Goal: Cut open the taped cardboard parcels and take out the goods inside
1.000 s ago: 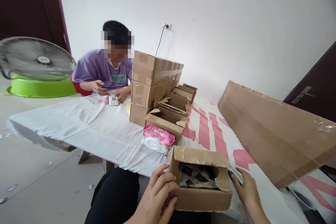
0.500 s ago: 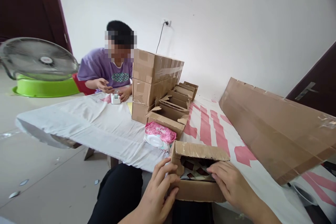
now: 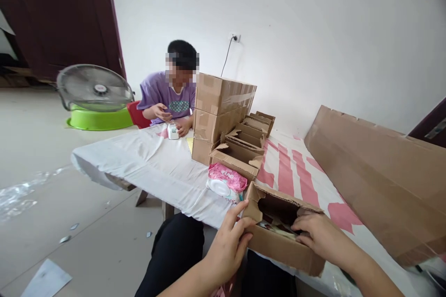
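Note:
An open cardboard box (image 3: 285,250) sits tilted at the table's near edge, above my lap. My left hand (image 3: 232,239) holds it by the left end, fingers on the outside of the wall and thumb at the front. Reaching in through the open top, my right hand (image 3: 315,232) has its fingers curled down at the right end. What those fingertips hold, if anything, is hidden. Inside the box lie pale pieces with dark squares (image 3: 275,226), partly in shadow. A pink and white pack of wet wipes (image 3: 226,183) lies just behind the box's left corner.
Behind the wipes, several open cardboard boxes (image 3: 240,155) run in a row beside a taped box stack (image 3: 209,125). A large cardboard sheet (image 3: 376,181) stands at right. Across the table (image 3: 139,158), a person in purple (image 3: 153,90) handles a small white object (image 3: 173,132).
The box has turned and tipped, so its opening shows more. My right hand has gone deeper into it. The whole view has swung left.

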{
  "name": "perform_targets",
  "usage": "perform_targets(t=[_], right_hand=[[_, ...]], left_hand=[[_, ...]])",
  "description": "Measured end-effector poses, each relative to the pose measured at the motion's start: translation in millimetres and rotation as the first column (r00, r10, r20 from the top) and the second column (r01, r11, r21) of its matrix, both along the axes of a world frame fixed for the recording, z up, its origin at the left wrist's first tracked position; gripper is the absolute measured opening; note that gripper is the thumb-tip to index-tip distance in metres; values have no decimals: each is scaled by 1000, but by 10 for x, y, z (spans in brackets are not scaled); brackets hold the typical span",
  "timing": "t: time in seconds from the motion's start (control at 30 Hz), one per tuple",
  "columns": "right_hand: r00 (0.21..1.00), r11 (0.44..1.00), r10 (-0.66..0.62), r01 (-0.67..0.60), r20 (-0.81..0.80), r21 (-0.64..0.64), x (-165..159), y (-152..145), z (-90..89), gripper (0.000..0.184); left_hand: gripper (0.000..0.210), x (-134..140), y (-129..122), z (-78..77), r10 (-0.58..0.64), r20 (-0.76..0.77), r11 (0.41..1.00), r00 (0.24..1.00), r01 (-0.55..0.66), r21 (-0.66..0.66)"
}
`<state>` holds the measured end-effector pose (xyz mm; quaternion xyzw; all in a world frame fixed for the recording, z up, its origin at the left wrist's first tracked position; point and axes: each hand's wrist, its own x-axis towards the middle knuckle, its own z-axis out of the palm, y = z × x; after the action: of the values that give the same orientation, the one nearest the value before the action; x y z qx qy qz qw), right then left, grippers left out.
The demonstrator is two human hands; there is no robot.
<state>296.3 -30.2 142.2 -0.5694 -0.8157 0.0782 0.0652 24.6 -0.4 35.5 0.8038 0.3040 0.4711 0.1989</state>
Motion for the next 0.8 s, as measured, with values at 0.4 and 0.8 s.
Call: perform_targets(t=[0.4, 0.8], right_hand=[[982, 991, -127, 133, -138, 34, 200, 203, -241, 32], [967, 989, -115, 133, -228, 68, 270, 218, -375, 30]], left_hand=[[86, -49, 1161, -254, 524, -386, 812, 759, -583, -44], [82, 426, 1738, -89, 555, -590, 753, 586, -656, 56]])
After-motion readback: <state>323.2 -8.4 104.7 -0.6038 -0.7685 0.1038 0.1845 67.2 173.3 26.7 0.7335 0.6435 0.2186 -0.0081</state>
